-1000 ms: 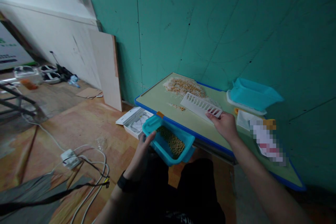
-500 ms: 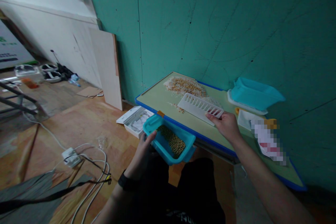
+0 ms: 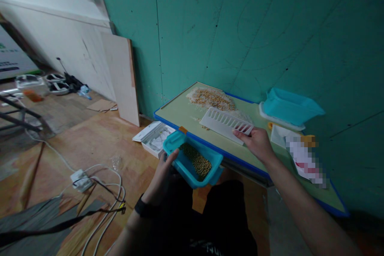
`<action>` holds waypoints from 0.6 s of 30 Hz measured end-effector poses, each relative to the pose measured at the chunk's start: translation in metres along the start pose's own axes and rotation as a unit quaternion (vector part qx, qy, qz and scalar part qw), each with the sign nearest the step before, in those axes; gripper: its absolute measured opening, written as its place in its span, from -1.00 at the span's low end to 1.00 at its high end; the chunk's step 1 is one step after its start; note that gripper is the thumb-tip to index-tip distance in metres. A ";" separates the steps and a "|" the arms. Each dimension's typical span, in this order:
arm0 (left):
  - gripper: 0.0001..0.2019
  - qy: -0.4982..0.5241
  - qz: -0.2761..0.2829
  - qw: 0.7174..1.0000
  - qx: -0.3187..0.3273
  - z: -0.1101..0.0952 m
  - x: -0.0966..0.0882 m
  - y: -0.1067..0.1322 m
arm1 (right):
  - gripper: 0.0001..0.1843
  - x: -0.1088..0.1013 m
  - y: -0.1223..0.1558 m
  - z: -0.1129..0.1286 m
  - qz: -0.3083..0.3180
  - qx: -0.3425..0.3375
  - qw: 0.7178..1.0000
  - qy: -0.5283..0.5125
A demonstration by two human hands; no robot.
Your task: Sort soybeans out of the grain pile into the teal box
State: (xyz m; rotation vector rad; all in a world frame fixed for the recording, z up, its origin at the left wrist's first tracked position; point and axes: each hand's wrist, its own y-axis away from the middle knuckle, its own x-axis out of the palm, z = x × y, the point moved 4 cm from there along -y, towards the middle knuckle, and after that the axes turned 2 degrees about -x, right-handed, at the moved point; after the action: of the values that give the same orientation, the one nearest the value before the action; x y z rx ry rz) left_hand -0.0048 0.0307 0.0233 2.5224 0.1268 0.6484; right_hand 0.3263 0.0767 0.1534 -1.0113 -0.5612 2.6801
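Note:
My left hand (image 3: 163,172) grips a turquoise plastic box (image 3: 183,166) partly filled with yellow beans, held just below the front edge of a small green table (image 3: 183,110) with a blue rim. My right hand (image 3: 255,142) is closed on one end of a white slotted plastic scraper (image 3: 223,122) that rests on the tabletop. A pile of beans mixed with white grains (image 3: 213,99) lies at the table's far corner, just behind the scraper. A few loose beans (image 3: 205,127) sit by the scraper's near edge.
A turquoise bin on a white lid (image 3: 288,108) stands at the back right by the green wall. A white tray (image 3: 280,136) and a blurred packet (image 3: 306,160) lie right of my hand. On the floor are an open white box (image 3: 154,136), cables and a power strip (image 3: 79,180).
My right hand has slid the white scraper to the left and toward the table's front edge, over the loose beans. The box in my left hand has stayed put.

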 end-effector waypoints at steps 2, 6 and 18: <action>-0.34 -0.010 0.005 1.000 0.002 0.000 0.000 0.000 | -0.59 0.001 -0.002 0.002 0.002 0.001 1.000 -0.007; -0.26 -0.010 0.007 1.000 0.002 0.000 -0.003 -0.003 | -0.58 0.005 -0.004 0.006 0.022 0.000 1.000 -0.006; -0.32 0.003 0.012 1.000 0.009 -0.006 0.005 0.005 | -0.54 0.006 -0.001 0.012 0.032 -0.004 0.999 -0.026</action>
State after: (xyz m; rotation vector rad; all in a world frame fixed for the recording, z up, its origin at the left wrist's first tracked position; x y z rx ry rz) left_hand -0.0037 0.0299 0.0326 2.5427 0.1055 0.6665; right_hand 0.3140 0.0761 0.1583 -0.9788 -0.5605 2.7695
